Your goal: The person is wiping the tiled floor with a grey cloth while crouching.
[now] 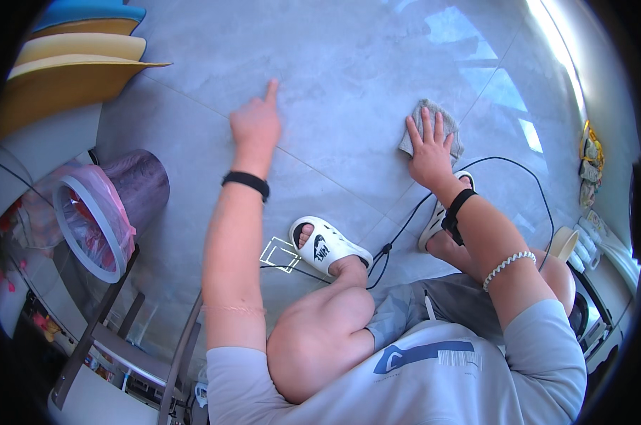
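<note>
A grey cloth [444, 125] lies on the glossy grey tiled floor [331, 95], right of the middle. My right hand [432, 151] rests flat on it with the fingers apart; whether it grips any of the cloth does not show. My left hand [257, 125] is over the floor to the left, its index finger stretched out and the other fingers curled, with nothing seen in it. Whether that fingertip touches the tiles cannot be told. Both wrists wear black bands.
A dark bin [145, 183] with a pink liner and grey rim stands at left, below yellow and blue curved panels [81, 69]. A black cable [405, 226] runs across the floor past my white slippers [328, 244]. A metal-legged chair or stool [132, 350] is at lower left.
</note>
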`<state>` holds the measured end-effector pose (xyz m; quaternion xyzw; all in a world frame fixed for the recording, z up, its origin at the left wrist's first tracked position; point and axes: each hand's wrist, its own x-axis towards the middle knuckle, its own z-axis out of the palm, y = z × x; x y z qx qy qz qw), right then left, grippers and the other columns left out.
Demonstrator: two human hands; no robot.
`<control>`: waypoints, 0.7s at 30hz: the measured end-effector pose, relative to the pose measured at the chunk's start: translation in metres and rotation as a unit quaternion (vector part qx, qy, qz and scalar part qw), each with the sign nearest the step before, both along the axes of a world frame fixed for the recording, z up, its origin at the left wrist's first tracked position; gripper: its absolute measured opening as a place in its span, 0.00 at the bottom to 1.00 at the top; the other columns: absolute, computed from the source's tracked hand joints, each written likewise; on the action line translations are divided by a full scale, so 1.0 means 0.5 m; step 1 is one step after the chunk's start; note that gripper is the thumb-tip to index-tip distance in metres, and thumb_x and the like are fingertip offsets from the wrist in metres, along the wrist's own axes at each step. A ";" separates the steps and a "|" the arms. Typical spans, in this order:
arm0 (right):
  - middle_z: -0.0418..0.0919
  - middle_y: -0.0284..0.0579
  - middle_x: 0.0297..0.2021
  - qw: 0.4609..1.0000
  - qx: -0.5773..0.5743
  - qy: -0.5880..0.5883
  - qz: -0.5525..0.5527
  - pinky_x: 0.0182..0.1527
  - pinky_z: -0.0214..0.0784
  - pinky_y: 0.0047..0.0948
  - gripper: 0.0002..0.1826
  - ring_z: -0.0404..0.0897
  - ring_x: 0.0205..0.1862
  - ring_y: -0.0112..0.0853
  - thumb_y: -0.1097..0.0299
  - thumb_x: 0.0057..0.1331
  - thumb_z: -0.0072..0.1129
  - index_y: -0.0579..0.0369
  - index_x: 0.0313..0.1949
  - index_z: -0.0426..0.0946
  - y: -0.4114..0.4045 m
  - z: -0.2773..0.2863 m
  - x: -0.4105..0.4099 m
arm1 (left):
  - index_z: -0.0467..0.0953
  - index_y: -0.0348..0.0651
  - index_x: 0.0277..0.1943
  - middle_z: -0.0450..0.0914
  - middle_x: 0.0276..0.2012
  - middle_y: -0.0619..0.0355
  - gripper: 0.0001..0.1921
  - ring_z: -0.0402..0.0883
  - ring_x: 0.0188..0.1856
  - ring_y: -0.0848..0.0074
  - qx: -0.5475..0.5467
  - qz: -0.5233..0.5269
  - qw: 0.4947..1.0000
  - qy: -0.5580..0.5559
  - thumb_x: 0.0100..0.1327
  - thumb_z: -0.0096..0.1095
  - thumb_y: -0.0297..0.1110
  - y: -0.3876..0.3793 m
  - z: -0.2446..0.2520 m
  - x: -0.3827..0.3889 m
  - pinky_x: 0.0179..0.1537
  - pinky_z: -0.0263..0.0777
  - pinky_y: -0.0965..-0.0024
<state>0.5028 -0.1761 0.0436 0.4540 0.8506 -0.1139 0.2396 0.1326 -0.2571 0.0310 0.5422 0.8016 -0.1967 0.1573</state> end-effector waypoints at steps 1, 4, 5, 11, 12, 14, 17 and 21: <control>0.38 0.53 0.87 1.000 0.003 -0.009 0.001 0.76 0.38 0.85 0.51 0.32 0.87 0.63 0.72 0.63 0.57 0.40 0.86 0.50 0.001 -0.002 0.009 | 0.56 0.66 0.85 0.89 0.46 0.54 0.40 0.91 0.46 0.62 -0.014 0.007 1.000 0.006 0.71 0.56 0.36 0.026 0.006 -0.025 0.43 0.81 0.53; 0.37 0.54 0.87 1.000 -0.003 -0.019 0.003 0.76 0.38 0.85 0.51 0.31 0.87 0.64 0.72 0.63 0.56 0.41 0.86 0.49 0.000 0.005 -0.006 | 0.53 0.67 0.86 0.90 0.51 0.52 0.43 0.91 0.51 0.61 -0.065 0.124 0.990 -0.034 0.69 0.57 0.36 0.083 0.021 -0.101 0.49 0.82 0.52; 0.37 0.54 0.87 0.999 -0.013 -0.029 0.001 0.76 0.38 0.84 0.51 0.31 0.87 0.64 0.72 0.64 0.56 0.41 0.86 0.48 0.001 0.007 -0.013 | 0.53 0.67 0.86 0.90 0.51 0.52 0.43 0.91 0.51 0.61 -0.063 0.125 0.990 -0.031 0.69 0.57 0.36 0.087 0.025 -0.111 0.49 0.82 0.52; 0.34 0.54 0.88 0.999 -0.011 -0.033 0.001 0.76 0.34 0.85 0.52 0.29 0.87 0.64 0.73 0.64 0.54 0.42 0.87 0.46 0.007 0.002 -0.007 | 0.60 0.68 0.84 0.89 0.55 0.48 0.42 0.88 0.56 0.52 0.041 0.030 0.989 -0.138 0.65 0.56 0.33 0.095 -0.003 0.011 0.57 0.81 0.48; 0.34 0.54 0.88 0.999 -0.010 -0.034 -0.001 0.76 0.34 0.85 0.52 0.29 0.87 0.64 0.73 0.64 0.54 0.42 0.87 0.46 0.010 0.002 -0.008 | 0.60 0.67 0.83 0.88 0.55 0.48 0.42 0.88 0.55 0.51 0.059 -0.018 0.988 -0.144 0.65 0.56 0.33 0.085 -0.007 0.059 0.56 0.81 0.48; 0.34 0.55 0.88 0.998 -0.025 -0.050 -0.002 0.76 0.34 0.86 0.51 0.29 0.87 0.65 0.73 0.64 0.53 0.42 0.87 0.46 0.009 0.005 -0.006 | 0.61 0.67 0.83 0.89 0.50 0.49 0.41 0.90 0.49 0.52 0.032 -0.022 0.978 -0.204 0.66 0.58 0.33 0.075 0.003 0.145 0.50 0.83 0.50; 0.34 0.56 0.87 0.997 -0.035 -0.063 -0.003 0.76 0.33 0.85 0.51 0.29 0.87 0.65 0.72 0.64 0.53 0.42 0.87 0.46 0.012 0.011 -0.012 | 0.62 0.67 0.83 0.88 0.43 0.52 0.40 0.90 0.43 0.57 0.006 -0.046 0.980 -0.193 0.68 0.58 0.32 0.056 0.009 0.204 0.43 0.82 0.53; 0.34 0.57 0.87 0.999 -0.016 -0.037 0.001 0.76 0.33 0.86 0.51 0.28 0.86 0.66 0.73 0.64 0.52 0.43 0.87 0.46 0.005 0.004 -0.013 | 0.63 0.68 0.83 0.86 0.39 0.56 0.38 0.89 0.39 0.62 0.050 -0.083 0.988 -0.117 0.71 0.57 0.31 0.091 -0.002 0.181 0.39 0.80 0.54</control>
